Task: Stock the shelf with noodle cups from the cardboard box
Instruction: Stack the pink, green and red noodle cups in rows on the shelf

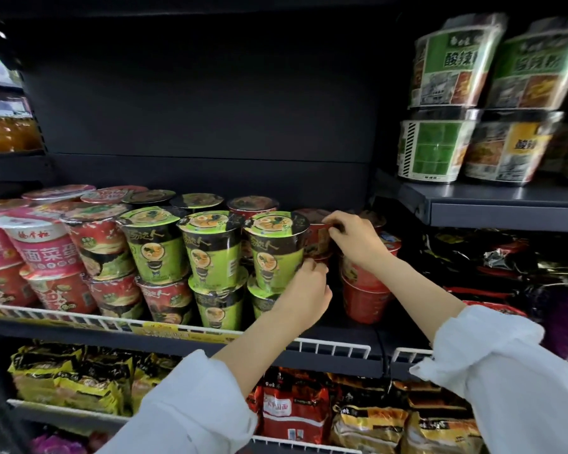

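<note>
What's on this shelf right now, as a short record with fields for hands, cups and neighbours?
left hand: at the side of a green noodle cup, top tier
right hand: fingers on a red noodle cup behind it
stacking: two tiers behind the white wire rail
shelf below: noodle packets
cardboard box: not in view

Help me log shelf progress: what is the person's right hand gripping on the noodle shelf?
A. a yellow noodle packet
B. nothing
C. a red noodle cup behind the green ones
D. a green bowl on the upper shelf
C: the right hand pinches the upper part of a red noodle cup set just right of the front green cup, which the left hand touches.
</note>
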The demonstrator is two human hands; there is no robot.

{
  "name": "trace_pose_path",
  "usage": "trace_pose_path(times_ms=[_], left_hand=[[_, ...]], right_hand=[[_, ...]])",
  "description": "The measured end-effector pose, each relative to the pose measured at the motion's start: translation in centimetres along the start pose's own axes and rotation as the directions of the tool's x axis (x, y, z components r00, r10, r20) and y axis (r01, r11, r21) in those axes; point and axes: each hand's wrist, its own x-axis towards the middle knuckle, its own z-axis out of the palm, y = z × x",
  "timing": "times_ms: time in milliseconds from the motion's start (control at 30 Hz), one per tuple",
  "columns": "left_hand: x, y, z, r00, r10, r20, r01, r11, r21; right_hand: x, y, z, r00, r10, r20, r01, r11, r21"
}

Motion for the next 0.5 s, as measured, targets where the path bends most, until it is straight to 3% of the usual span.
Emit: trace_pose_path(times_ms=[100,233,400,500], left_hand=[[2.4,0.9,1.3,0.996,-0.06,0.062,0.062,0.997,-0.034],[6.1,0.7,3.2,0.955,-0.228,0.188,0.203,0.969,0.139],[9.4,0.2,5.0,0.919,-0.309,0.243,0.263,0.943,0.206],[10.5,-0.4,5.7,0.925,-0.295,0.239,0.225,0.933,0.28]], right_hand=[[1.5,1.5,0.3,0.994,-0.012,0.111,0.03,0.987,-0.159],[4.1,2.4,0.7,0.974,-0.004,0.226,0.065,0.963,-0.262],[7.3,3.7,1.8,0.942,0.066,0.328,0.054,0.937,-0.344],[8.3,4.9,2.3,0.914,0.112,0.39,0.043,0.928,-0.369]])
